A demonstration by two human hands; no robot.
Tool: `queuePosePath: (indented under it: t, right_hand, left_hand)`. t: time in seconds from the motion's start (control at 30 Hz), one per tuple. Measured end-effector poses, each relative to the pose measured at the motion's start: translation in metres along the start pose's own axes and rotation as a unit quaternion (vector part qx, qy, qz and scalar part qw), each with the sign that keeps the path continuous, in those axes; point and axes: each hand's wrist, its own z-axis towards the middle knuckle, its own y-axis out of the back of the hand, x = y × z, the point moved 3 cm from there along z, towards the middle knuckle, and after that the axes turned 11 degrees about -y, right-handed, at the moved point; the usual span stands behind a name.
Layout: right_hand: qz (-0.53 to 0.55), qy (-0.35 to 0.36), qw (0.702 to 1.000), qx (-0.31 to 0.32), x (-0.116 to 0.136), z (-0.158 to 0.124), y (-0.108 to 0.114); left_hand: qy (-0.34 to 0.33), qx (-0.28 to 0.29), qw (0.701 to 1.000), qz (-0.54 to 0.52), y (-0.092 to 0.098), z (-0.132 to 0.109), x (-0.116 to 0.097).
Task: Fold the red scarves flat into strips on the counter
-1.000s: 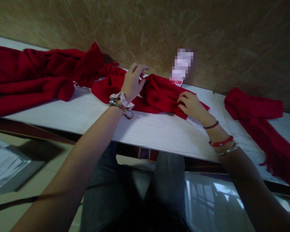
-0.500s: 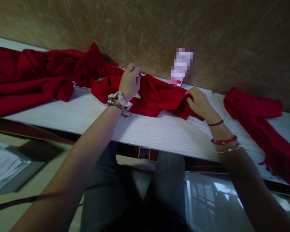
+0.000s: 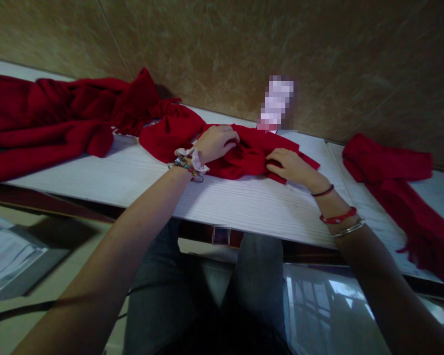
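Observation:
A red scarf (image 3: 240,165) lies bunched along the middle of a white wood-grain tabletop (image 3: 237,207). My left hand (image 3: 218,141) rests on top of it, fingers slightly bent and pointing right. To its right, my right hand (image 3: 288,166) lies over the scarf's right part, its fingers apart and pointing left. The fingertips of both hands touch the fabric. Flat corners of the scarf stick out past my right hand.
At the left is a heap of red knit fabric (image 3: 66,103). Another red scarf (image 3: 392,182), folded and fringed, lies at the right. A phone-like object (image 3: 277,101), blurred out, leans against the marbled wall (image 3: 222,54). Below left stands a grey box (image 3: 20,261) with papers.
My left hand has come down and right onto the scarf. My right hand has let go of the scarf's upper edge and moved left and lower, and the right end now lies flatter.

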Motion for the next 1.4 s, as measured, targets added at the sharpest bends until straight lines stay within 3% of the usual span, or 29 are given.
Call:
queuePosePath:
  t: [0.13,0.2,0.27,0.37,0.43,0.5,0.57,0.63,0.77,0.87,1.0,1.17,1.3,1.4]
  right_hand:
    - [0.020,0.001,1.000,0.009,0.002,0.001,0.002]
    - [0.033,-0.011,0.999,-0.018,0.002,0.001,0.009]
    - [0.066,-0.038,0.993,-0.093,-0.003,0.000,0.022]
    - [0.128,-0.091,0.959,-0.237,-0.018,-0.004,0.045]
    - [0.155,-0.111,0.940,-0.282,-0.025,-0.006,0.053]
    - [0.162,-0.105,0.948,-0.254,-0.026,-0.006,0.053]
    - [0.155,-0.078,0.970,-0.170,-0.021,-0.005,0.046]
    - [0.153,-0.054,0.982,-0.101,-0.014,-0.005,0.039]
    - [0.166,-0.042,0.979,-0.115,-0.003,-0.005,0.035]
    - [0.120,-0.015,0.986,-0.112,0.003,-0.003,0.028]
    - [0.050,0.016,0.998,-0.044,0.006,0.000,0.013]
    - [0.024,-0.022,0.997,-0.075,-0.002,0.000,0.012]
    - [0.002,-0.026,0.998,-0.065,-0.002,0.000,0.014]
    - [0.046,-0.053,0.988,-0.138,-0.001,-0.001,0.024]
  left_hand:
    - [0.022,-0.052,0.998,0.009,0.008,0.000,0.000]
    - [0.045,-0.091,0.995,0.015,0.017,-0.002,0.002]
    - [0.083,-0.161,0.983,0.030,0.030,-0.006,0.007]
    - [0.157,-0.304,0.937,0.068,0.052,-0.017,0.021]
    - [0.178,-0.340,0.921,0.073,0.058,-0.021,0.028]
    - [0.159,-0.296,0.940,0.056,0.054,-0.019,0.031]
    - [0.117,-0.227,0.966,0.037,0.045,-0.015,0.028]
    - [0.079,-0.194,0.978,0.022,0.038,-0.011,0.020]
    - [0.025,-0.171,0.985,-0.017,0.034,-0.004,-0.001]
    - [-0.020,-0.084,0.995,-0.046,0.028,0.000,-0.012]
    - [-0.038,0.030,0.998,-0.042,0.012,0.002,-0.012]
    - [-0.010,0.010,1.000,-0.010,0.012,0.000,-0.005]
    - [-0.006,0.002,1.000,-0.005,0.018,-0.001,-0.006]
    - [-0.017,0.017,1.000,-0.015,0.019,-0.001,-0.009]
